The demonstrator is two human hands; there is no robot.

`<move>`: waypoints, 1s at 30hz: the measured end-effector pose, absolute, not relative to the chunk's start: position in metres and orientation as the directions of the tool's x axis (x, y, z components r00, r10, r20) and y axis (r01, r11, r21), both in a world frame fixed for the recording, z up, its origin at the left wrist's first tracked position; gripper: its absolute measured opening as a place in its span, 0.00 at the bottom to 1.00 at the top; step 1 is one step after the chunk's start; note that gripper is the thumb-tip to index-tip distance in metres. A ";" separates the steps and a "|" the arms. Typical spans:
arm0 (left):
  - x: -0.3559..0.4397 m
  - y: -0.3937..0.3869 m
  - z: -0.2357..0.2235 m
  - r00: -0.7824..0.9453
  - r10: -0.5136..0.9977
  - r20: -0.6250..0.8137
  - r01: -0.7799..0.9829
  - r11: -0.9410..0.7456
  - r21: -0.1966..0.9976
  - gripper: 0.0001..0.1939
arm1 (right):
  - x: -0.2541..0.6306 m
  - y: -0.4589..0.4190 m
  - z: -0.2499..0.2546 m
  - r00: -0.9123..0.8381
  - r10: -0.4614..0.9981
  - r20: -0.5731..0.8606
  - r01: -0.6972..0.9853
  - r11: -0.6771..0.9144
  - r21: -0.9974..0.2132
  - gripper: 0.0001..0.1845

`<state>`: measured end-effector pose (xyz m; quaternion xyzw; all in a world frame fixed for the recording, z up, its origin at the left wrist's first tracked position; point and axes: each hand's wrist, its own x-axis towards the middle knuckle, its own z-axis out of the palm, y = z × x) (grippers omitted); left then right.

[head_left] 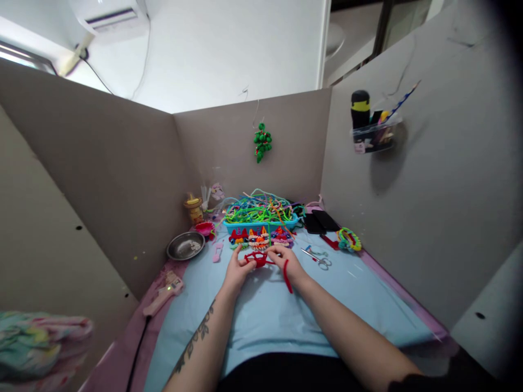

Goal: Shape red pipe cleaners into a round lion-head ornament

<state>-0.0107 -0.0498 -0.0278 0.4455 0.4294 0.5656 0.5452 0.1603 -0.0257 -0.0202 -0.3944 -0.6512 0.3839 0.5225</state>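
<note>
A small red pipe-cleaner piece [257,258], bent into an open shape with a fuller middle, is held up over the blue sheet. My left hand [237,270] is closed on its left side, thumb along the lower edge. At its right side my right hand [283,258] pinches a red pipe cleaner [287,276], whose loose end hangs below the fingers. Just beyond my hands sit several finished-looking colourful pipe-cleaner figures [259,238] in a row. The fingertips of my right hand are partly hidden.
Behind the figures stands a blue basket [261,222] heaped with pipe cleaners. Scissors [318,259] and green-yellow coils [348,239] lie right; a metal bowl [186,246] and a pink glue gun [164,296] with a black cord lie left. Grey partitions [253,179] enclose the blue-covered table [278,321].
</note>
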 end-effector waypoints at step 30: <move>-0.007 -0.051 -0.035 0.030 0.980 0.197 -0.173 -0.189 0.967 0.39 | 0.146 -0.025 -0.033 -0.276 0.876 0.396 0.173 0.450 -0.876 0.06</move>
